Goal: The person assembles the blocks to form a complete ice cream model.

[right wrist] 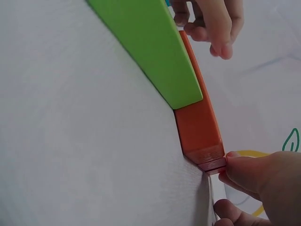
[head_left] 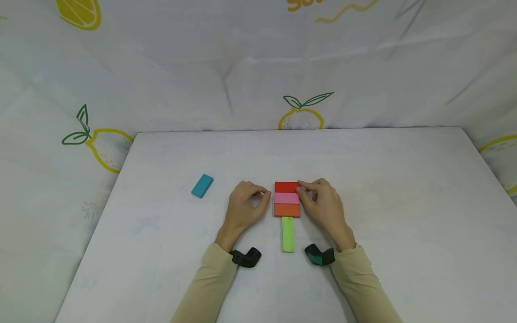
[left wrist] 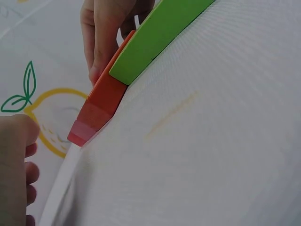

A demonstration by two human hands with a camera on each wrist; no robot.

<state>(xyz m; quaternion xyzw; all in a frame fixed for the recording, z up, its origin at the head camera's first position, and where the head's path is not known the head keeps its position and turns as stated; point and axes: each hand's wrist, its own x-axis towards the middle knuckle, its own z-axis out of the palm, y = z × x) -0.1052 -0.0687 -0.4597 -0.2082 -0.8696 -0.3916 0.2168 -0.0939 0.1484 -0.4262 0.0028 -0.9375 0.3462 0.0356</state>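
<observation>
Three blocks lie stacked edge to edge on the table: a red block (head_left: 286,187) at the back, a pink block (head_left: 286,198) in the middle and an orange block (head_left: 287,210) in front. A light green block (head_left: 288,234) runs lengthwise toward me from the orange one's front edge. My right hand (head_left: 324,206) pinches the red block's right end between thumb and index finger. Just left of the row, my left hand (head_left: 244,204) stays apart from the blocks, fingers loosely bent and holding nothing.
A blue block (head_left: 202,185) lies at a slant to the left of my left hand. A white cloth with printed lemons (head_left: 300,119) hangs behind the white table (head_left: 404,202). Dark camera mounts (head_left: 247,258) sit on both wrists.
</observation>
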